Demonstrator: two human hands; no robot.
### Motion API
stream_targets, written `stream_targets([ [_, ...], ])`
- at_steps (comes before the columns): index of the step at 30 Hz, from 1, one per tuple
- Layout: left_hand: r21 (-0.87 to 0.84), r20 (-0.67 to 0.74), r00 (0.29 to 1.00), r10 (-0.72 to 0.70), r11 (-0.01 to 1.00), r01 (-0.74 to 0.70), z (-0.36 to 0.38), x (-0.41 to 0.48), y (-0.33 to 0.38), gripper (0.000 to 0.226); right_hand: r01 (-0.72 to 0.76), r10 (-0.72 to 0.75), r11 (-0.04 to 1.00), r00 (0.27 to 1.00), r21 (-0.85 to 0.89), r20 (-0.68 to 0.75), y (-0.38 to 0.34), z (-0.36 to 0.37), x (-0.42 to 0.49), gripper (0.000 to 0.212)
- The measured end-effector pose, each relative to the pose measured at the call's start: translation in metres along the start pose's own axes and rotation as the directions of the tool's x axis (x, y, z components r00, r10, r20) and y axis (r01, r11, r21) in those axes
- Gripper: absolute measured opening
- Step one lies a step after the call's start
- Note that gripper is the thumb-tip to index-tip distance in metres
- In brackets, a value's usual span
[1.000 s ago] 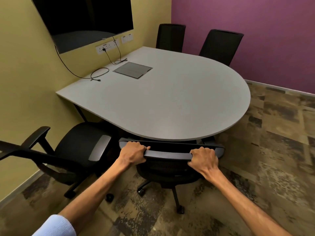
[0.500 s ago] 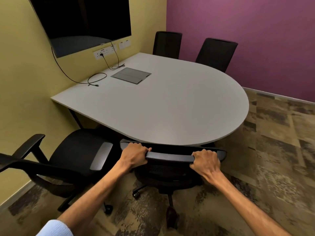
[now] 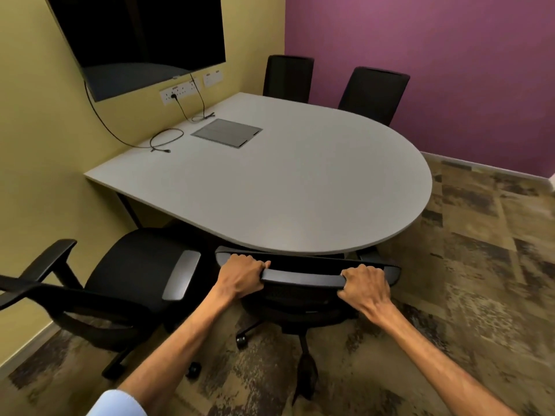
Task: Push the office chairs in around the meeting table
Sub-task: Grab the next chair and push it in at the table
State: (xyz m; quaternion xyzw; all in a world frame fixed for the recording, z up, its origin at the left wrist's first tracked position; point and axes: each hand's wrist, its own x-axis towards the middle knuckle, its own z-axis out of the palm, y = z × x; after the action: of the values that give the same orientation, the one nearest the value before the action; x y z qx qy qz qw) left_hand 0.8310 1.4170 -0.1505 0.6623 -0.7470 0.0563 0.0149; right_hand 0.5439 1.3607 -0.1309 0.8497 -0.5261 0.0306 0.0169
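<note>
A black office chair (image 3: pixel 303 277) stands right in front of me, its seat tucked under the rounded near edge of the grey meeting table (image 3: pixel 285 187). My left hand (image 3: pixel 240 276) grips the left part of its top rail and my right hand (image 3: pixel 365 283) grips the right part. A second black chair (image 3: pixel 135 274) with grey-padded armrests sits to the left, turned sideways, only partly under the table. Two more black chairs (image 3: pixel 287 78) (image 3: pixel 374 93) stand pushed in on the far side.
A dark screen (image 3: pixel 141 37) hangs on the yellow wall with sockets and cables (image 3: pixel 168 139) below it. A grey flap panel (image 3: pixel 226 132) is set in the tabletop. The purple wall bounds the far side. Patterned carpet (image 3: pixel 468 280) stretches to the right.
The chair in my hands has rolled forward, further under the table edge. My view has shifted closer and slightly left; both hands keep the same grip.
</note>
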Motion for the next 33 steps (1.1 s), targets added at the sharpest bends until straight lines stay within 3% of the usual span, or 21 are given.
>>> stream_targets([
  [15, 0.026, -0.04, 0.999, -0.012, 1.0, 0.013, 0.011, 0.104, -0.056, 0.029, 0.05, -0.051, 0.997, 0.998, -0.055, -0.024, 0.011, 0.009, 0.113, 0.019],
  [27, -0.025, -0.053, 0.997, -0.053, 0.998, 0.052, 0.004, 0.1, -0.046, 0.038, 0.036, -0.038, 0.999, 0.996, -0.019, -0.083, 0.017, 0.016, 0.12, 0.016],
  [30, -0.056, -0.071, 0.995, -0.065, 0.997, 0.061, -0.005, 0.088, -0.038, 0.03, 0.025, -0.023, 0.999, 0.997, 0.02, -0.077, 0.014, 0.012, 0.114, 0.016],
  [33, -0.056, -0.152, 0.986, -0.073, 0.996, 0.065, -0.01, 0.064, -0.031, 0.053, 0.058, -0.053, 0.998, 0.991, 0.039, -0.121, 0.014, 0.01, 0.106, 0.023],
])
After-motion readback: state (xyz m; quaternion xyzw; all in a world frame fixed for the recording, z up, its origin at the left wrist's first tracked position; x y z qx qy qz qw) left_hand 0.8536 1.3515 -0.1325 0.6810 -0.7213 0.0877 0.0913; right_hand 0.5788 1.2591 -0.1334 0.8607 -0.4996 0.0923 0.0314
